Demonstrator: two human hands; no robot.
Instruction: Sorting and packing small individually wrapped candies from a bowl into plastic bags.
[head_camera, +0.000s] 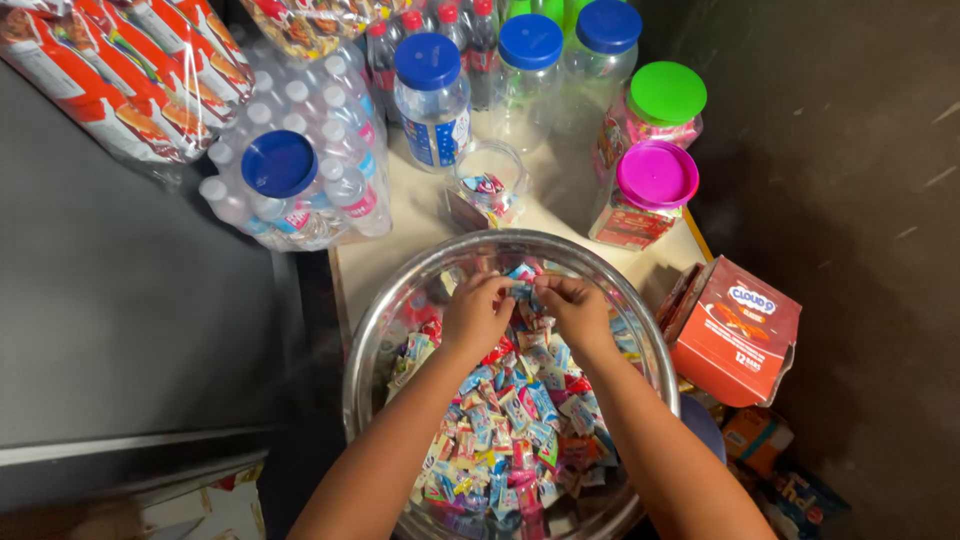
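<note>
A wide steel bowl (372, 330) sits directly beneath both hands and holds a deep heap of small wrapped candies (510, 430) in blue, red, pink and yellow wrappers. The left hand (477, 312) and the right hand (577, 308) meet over the far part of the heap, fingertips pinched together on one small blue-wrapped candy (521, 291) held between them just above the pile. That candy is flat, mostly blue with a lighter patch; finer detail is too small to tell. Just beyond the hands, an open clear jar (487, 186) stands on the pale counter (400, 240) with a few wrapped sweets inside. Farther beyond are clear plastic jars with blue lids (530, 42), which appear empty. Beyond and to the right of the right hand stand a pink-lidded jar (655, 176) and a green-lidded jar (666, 94), both holding packaged goods. Right of the right hand, an orange carton (735, 335) leans against the bowl's rim. Beyond the left hand lies a shrink-wrapped pack of water bottles (310, 150).
</note>
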